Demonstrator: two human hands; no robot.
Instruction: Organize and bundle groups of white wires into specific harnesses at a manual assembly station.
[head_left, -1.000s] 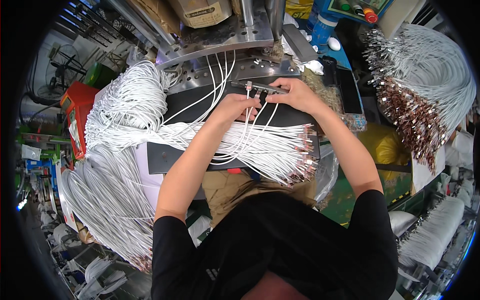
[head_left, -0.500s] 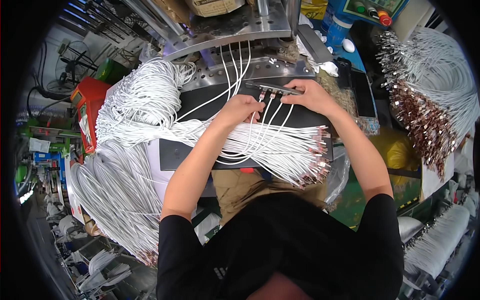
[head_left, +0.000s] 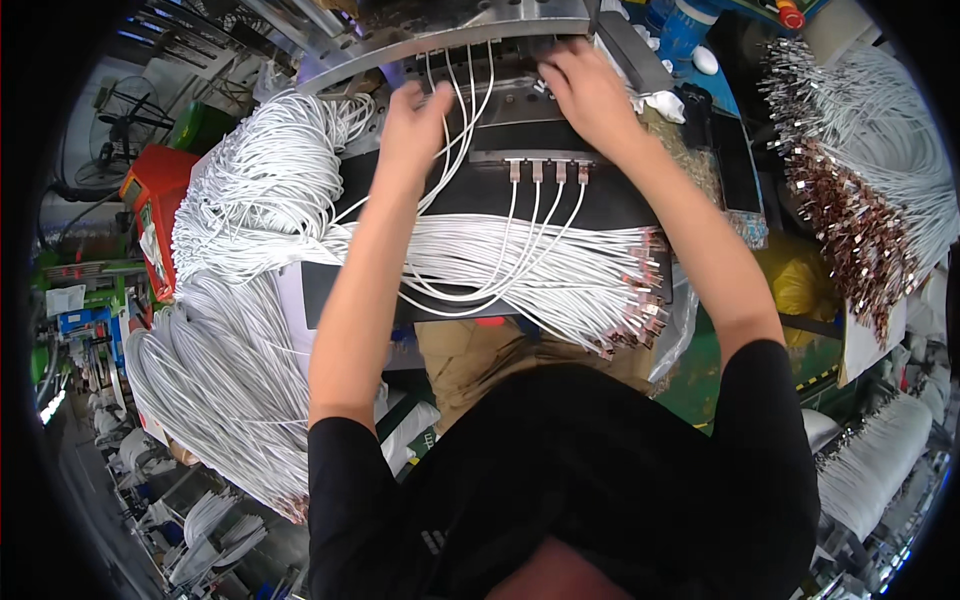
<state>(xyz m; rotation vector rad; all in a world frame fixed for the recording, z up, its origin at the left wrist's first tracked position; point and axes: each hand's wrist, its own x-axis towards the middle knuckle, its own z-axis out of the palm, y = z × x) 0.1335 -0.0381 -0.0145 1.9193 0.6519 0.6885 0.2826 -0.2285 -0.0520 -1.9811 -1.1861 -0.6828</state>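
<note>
My left hand point(head_left: 412, 128) is raised beside the white cables point(head_left: 470, 110) that hang out of the metal press point(head_left: 470, 42). Its thumb and fingers are spread, somewhat blurred by motion, with nothing seen between them. My right hand point(head_left: 592, 98) reaches to the press's right side, fingers stretched forward near a dark block; contact there cannot be made out. Between my arms, a flat metal holder bar point(head_left: 490, 157) lies on the black work surface point(head_left: 410, 200). Several copper-coloured connectors point(head_left: 538, 172) sit in it, their white cables curving down over a cable bundle point(head_left: 480, 250) with connector ends at the right.
Large coils of white cable point(head_left: 265, 180) and a grey-white bundle point(head_left: 220, 380) lie to the left, near a red box point(head_left: 160, 205). Cables with brown ends point(head_left: 850, 220) stand at the far right. A blue bottle point(head_left: 687, 40) and white egg-shaped object point(head_left: 705, 61) are at the back right.
Both hands have left the holder bar and moved away from me toward the press, the left one further left. The bar stays on the black surface with its connectors. The view has shifted slightly.
</note>
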